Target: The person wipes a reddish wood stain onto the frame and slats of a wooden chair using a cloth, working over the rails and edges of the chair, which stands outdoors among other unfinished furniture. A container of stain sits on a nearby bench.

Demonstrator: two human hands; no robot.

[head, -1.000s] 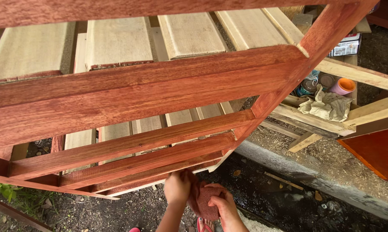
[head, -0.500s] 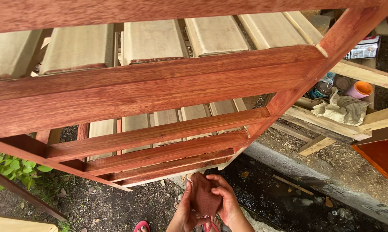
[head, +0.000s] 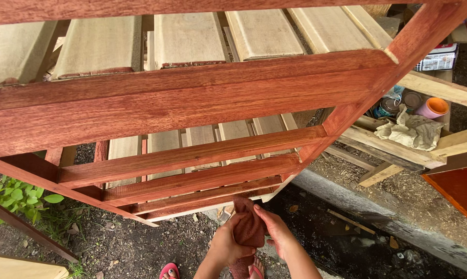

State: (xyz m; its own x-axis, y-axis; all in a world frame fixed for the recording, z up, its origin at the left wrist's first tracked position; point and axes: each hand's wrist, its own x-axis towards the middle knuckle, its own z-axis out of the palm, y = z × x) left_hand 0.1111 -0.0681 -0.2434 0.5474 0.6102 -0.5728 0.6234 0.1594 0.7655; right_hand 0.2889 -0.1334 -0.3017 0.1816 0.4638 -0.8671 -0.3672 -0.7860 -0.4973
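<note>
1. Biggest thing in view: the red-stained wooden frame (head: pixel 192 98), its rails slanting away from you, pale unstained boards (head: pixel 187 39) showing behind the slats.
2. To your right, a rough timber pallet (head: pixel 399 150) carrying a crumpled pale cloth (head: pixel 412 129), tins (head: pixel 394 103) and an orange-rimmed cup (head: pixel 433 107).
3. Low in the picture, both your hands are together on the reddish-brown rag (head: pixel 249 227): your left hand (head: pixel 228 247) cups it from below, your right hand (head: pixel 277 232) presses in from the side. The rag sits just under the frame's lowest rail, not touching it as far as I can tell.
4. Smallest: your pink sandals (head: pixel 169 271) on the dark, damp-looking dirt.
5. Risk, as I judge it: that rag looks stain-loaded, so squeezing it could drip onto your feet or the pale bottom edge of the frame. Wet ground and open sandals could also mean a slip close to the leaning frame.
</note>
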